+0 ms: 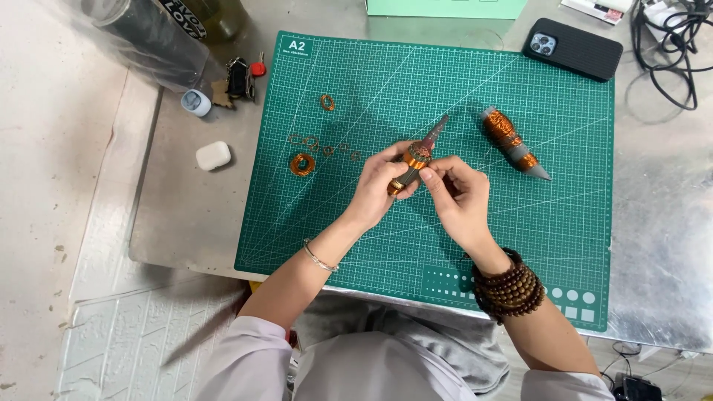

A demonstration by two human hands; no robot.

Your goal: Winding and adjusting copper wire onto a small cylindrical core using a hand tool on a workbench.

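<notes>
Head view: left hand (pixel 382 182) grips a tapered grey mandrel wound with copper wire (pixel 420 156), right hand (pixel 457 194) pinching its coil; finished copper rings (pixel 303 163) lie on the green cutting mat (pixel 564 215).

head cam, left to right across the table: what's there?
White earbud case → copper wire coil → left hand gripping a wire-wrapped tapered mandrel → right hand pinching at it → second wire-wrapped mandrel lying on the green cutting mat → black phone.

Bright even daylight, soft faint shadows; mild glare on metal table (pixel 653 245), sharp focus, slight edge distortion
</notes>
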